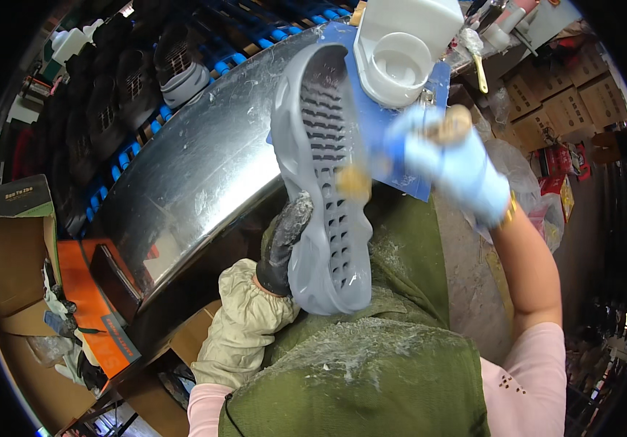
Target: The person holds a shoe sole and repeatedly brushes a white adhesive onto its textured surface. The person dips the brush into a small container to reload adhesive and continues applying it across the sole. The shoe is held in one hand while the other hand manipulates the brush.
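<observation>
A grey shoe sole (319,197) stands lengthwise before me, its hollow side with rows of holes and ridges facing up. My left hand (289,231), in a dark glove caked with white residue, grips the sole's left edge near the middle; its fingertips are partly hidden behind it. My right hand (448,162), in a light blue glove, is closed around a brush, smeared by motion. The brush's yellowish bristles (355,182) are over the sole's right inner side; blur hides whether they touch it. A white container with a round cup (401,60) stands beyond my right hand.
A shiny metal tabletop (204,156) lies at the left, with a blue sheet (408,164) under the container. Dark shoes (135,80) line a blue roller conveyor behind. Another brush (477,62) lies far right. Open cardboard boxes (15,255) stand left; a green apron (357,379) covers my lap.
</observation>
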The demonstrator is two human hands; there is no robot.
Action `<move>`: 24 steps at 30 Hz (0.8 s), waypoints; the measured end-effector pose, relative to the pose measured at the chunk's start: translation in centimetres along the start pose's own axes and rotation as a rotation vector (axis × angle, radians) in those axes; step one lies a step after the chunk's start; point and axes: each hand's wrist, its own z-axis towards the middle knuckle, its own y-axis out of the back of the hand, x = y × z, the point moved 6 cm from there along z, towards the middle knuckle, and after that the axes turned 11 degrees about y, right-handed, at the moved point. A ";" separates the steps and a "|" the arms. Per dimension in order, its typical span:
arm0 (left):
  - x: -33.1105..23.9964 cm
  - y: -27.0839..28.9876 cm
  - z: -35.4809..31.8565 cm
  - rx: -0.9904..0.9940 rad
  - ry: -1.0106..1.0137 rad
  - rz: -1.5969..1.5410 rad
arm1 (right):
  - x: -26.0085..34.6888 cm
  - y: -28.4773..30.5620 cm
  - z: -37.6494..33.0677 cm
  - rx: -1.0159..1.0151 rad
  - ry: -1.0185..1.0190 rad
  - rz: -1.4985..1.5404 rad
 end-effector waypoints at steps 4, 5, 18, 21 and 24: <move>0.0 -4.1 -0.6 -0.032 -0.122 0.108 | 2.5 0.6 0.3 -0.274 0.260 -0.224; -0.1 -4.4 -1.0 -0.059 -0.164 0.177 | 3.3 -1.4 -1.4 -0.271 0.330 -0.002; -1.5 -3.7 -1.3 -0.079 -0.321 0.286 | -0.8 -2.4 -7.7 -0.590 0.076 0.126; -2.1 -0.8 -1.7 -0.211 -0.300 0.466 | -0.4 -4.5 -7.4 -0.403 -0.112 0.375; -1.2 -5.1 -1.5 -0.277 -0.490 0.474 | -2.2 -3.0 -8.5 -0.266 -0.316 0.404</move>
